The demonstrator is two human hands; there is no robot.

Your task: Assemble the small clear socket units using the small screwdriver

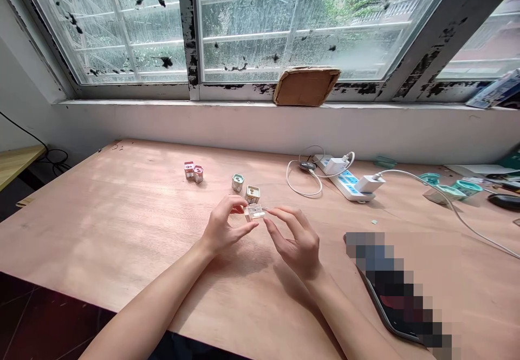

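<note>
While held up between both hands, just above the wooden table [142,230], easy to find: a small clear box [255,212], with long side running roughly from left to right, from one hand toward the other. Nearer to the box, and surely in contact: the left hand [223,224], at its left end, pinching with thumb below and fingers behind. At the right end of the box, the right hand [296,243], with thumb and index finger a little apart; not possible to tell between a light pinch and mere nearness. Both palms turned inward to the box, with forearms slanting up from below on either side. Just behind the box, a cream container [253,193]; behind and to its left, a green container [238,182], then, farther left, two red containers [198,174]. Right of the box and behind, a power strip [345,181].
</note>
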